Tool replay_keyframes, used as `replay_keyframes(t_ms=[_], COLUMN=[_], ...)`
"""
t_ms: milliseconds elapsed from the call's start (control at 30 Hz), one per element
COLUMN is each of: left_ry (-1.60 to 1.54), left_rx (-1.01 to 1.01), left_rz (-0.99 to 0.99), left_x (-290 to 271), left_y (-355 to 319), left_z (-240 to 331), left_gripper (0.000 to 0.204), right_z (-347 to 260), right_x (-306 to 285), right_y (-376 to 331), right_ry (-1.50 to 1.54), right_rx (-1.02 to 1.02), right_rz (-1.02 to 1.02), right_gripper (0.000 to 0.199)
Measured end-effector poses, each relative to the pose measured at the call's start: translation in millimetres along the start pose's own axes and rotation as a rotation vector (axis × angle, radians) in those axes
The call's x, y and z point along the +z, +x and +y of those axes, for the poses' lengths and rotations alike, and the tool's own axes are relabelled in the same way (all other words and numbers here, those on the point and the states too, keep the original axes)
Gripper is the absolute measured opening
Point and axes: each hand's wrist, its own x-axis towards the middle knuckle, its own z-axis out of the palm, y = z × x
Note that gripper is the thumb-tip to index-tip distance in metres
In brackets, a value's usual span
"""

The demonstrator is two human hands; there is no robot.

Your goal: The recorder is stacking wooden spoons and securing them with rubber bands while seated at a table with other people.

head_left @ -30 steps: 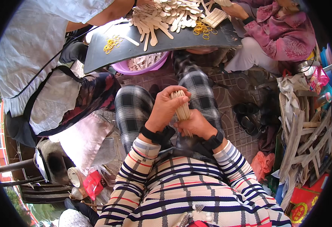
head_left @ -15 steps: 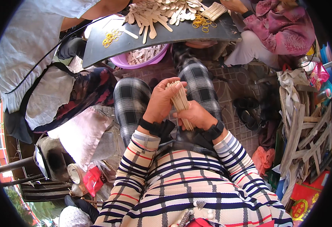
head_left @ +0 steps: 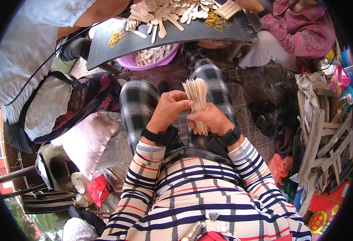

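Above my lap stands a tight bundle of flat, pale wooden spoons (head_left: 197,90), fanned a little at its upper end. Wrapped around the lower part is my right hand (head_left: 212,119), thumb across the front. My left hand (head_left: 171,107) is closed at the bundle's left side, its thumb and fingers against the spoons. Some fingertips are hidden behind the bundle. More loose wooden spoons (head_left: 164,12) lie heaped on the dark table (head_left: 160,35) ahead of me, with yellow rubber bands (head_left: 216,21) beside them.
Under the table edge sits a purple basin (head_left: 130,64) holding wooden pieces. Co-workers sit at the left and far right, one in a pink patterned top (head_left: 301,30). Scrap wood (head_left: 321,140) is piled at right; dark sandals (head_left: 263,122) lie on the paved floor.
The bundle has turned more upright, its upper end now showing above my hands. My left hand has slid down and left from its top; my right hand still grips the lower part.
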Motion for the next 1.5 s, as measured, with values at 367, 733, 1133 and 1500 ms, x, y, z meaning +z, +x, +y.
replay_keyframes(t_ms=[367, 733, 1133, 1500], left_ry=[-0.105, -0.102, -0.206, -0.292], left_rx=[-0.013, -0.039, -0.047, 0.167], left_rz=[-0.057, -0.135, 0.099, 0.211], left_x=[-2, -15, -12, -9], left_y=[-2, 2, 0, -15], left_z=[6, 0, 6, 30], left_gripper=[0.018, 0.017, 0.005, 0.008], right_z=[3, 2, 8, -11], right_x=[-5, -5, -2, 12], right_y=[1, -1, 4, -19], right_ry=[0.071, 0.092, 0.033, -0.033], right_rx=[-0.046, -0.071, -0.164, -0.223], right_rz=[-0.04, -0.054, 0.132, 0.081], right_gripper=[0.025, 0.026, 0.018, 0.009])
